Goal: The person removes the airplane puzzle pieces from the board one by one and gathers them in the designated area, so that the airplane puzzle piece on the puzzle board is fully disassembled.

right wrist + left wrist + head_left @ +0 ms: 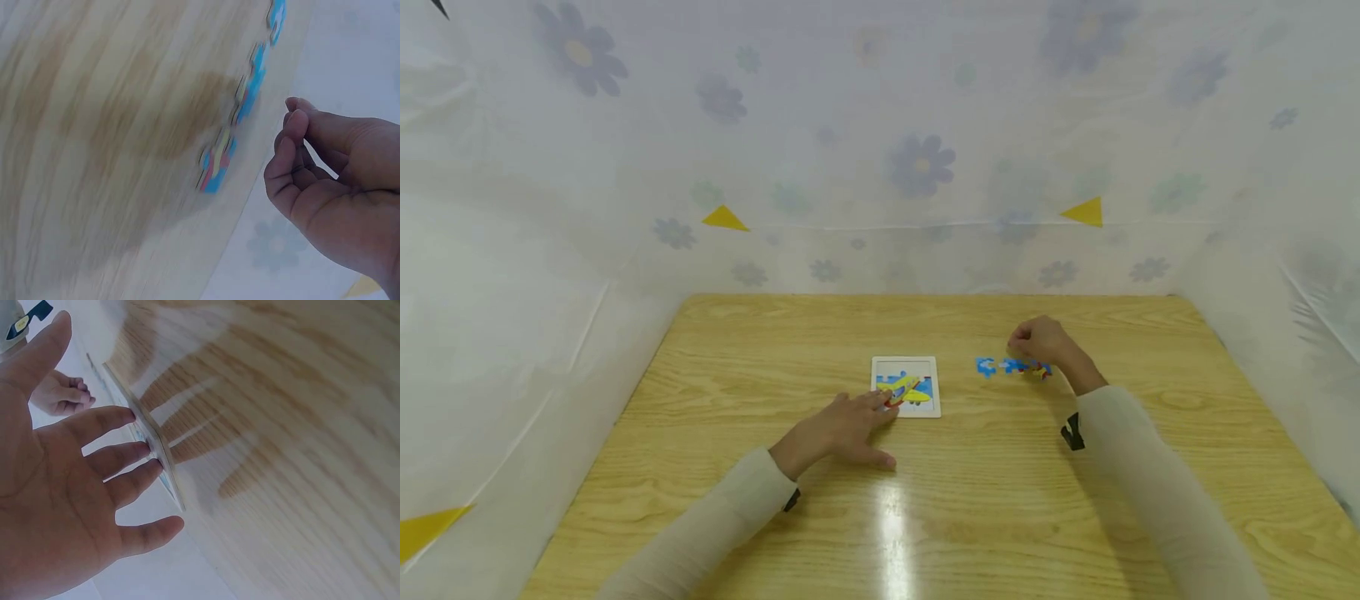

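A square jigsaw board [937,387] with a white border lies on the table, partly filled with a yellow airplane on blue. My left hand [850,425] is spread out, its straight fingertips resting on the near left part of the board. Seen from the left wrist, those fingertips meet the edge of the board [167,456]. To the right of the board, loose blue jigsaw pieces [250,94] lie in a row, some with red and yellow. Just over that row hovers my right hand [1043,340], fingers curled and thumb against the index finger; nothing shows between them.
The wood-grain table [760,333] is closed in by pale flowered sheeting [850,125] at the back and sides. Yellow triangles [1084,212] mark the sheeting. Black clips [1073,433] sit at both sleeve cuffs.
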`<state>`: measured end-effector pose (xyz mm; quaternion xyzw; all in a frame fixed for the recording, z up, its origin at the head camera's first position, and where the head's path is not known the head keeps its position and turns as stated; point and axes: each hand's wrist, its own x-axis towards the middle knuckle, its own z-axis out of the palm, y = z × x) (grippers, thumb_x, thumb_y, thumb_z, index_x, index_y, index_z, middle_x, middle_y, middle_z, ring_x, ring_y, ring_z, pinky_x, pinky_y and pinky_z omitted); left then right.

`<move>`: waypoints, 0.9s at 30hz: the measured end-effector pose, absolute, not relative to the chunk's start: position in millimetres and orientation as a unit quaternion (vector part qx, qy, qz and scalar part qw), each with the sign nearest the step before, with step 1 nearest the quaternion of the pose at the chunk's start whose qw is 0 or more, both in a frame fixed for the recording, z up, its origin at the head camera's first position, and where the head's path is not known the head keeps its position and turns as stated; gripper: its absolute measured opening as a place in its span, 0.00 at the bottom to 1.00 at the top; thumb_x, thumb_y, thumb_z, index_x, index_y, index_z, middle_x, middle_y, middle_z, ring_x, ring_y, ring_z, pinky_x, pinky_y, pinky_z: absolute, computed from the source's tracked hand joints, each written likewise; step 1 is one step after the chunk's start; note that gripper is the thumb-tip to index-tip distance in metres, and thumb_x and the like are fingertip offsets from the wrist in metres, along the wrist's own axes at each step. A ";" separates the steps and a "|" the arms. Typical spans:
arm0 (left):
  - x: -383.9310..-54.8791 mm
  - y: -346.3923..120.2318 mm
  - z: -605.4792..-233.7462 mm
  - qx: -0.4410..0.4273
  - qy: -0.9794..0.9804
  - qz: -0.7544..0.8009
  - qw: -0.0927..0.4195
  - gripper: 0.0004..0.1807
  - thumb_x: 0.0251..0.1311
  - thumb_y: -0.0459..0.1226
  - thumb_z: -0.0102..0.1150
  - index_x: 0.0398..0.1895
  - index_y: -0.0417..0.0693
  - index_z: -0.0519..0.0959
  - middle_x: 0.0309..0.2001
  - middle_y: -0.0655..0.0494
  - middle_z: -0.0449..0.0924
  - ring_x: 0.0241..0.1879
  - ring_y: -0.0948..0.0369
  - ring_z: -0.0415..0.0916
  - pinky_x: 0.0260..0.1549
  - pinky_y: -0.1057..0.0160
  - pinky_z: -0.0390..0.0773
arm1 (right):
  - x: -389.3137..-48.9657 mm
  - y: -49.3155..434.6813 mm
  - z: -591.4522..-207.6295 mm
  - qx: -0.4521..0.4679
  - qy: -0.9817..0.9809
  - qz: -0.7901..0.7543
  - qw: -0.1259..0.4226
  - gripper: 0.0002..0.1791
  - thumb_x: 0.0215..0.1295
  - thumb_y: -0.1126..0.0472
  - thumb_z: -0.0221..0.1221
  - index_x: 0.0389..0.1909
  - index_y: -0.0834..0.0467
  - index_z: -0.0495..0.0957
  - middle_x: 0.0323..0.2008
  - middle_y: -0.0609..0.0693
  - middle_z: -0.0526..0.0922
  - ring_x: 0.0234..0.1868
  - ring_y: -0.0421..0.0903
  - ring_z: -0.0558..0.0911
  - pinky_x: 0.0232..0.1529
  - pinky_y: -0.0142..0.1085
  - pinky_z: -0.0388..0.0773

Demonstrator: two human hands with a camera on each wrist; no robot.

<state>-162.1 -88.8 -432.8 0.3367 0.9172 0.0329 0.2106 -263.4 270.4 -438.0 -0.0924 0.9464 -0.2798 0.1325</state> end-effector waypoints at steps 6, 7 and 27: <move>-162.0 -89.4 -432.2 0.340 0.916 0.033 0.208 0.46 0.54 0.65 0.55 0.73 0.55 0.57 0.76 0.53 0.49 0.75 0.55 0.47 0.67 0.39 0.54 | -261.5 243.5 -438.7 -0.106 0.935 -0.311 0.135 0.11 0.68 0.61 0.54 0.40 0.65 0.81 0.30 0.56 0.83 0.29 0.47 0.78 0.29 0.35 0.74; -162.0 -89.5 -432.0 0.340 0.916 0.033 0.209 0.46 0.54 0.65 0.55 0.73 0.55 0.57 0.75 0.53 0.49 0.75 0.55 0.47 0.67 0.39 0.53 | -261.2 238.7 -438.9 -0.112 0.934 -0.312 0.133 0.11 0.68 0.61 0.55 0.40 0.65 0.82 0.30 0.56 0.83 0.29 0.47 0.78 0.30 0.35 0.74; -159.8 -92.0 -432.9 0.349 0.914 0.030 0.205 0.48 0.53 0.65 0.56 0.74 0.55 0.55 0.76 0.56 0.47 0.75 0.54 0.46 0.66 0.39 0.54 | -264.3 147.2 -438.9 -0.155 0.924 -0.320 0.138 0.07 0.63 0.61 0.60 0.34 0.61 0.84 0.32 0.54 0.85 0.29 0.43 0.77 0.30 0.32 0.73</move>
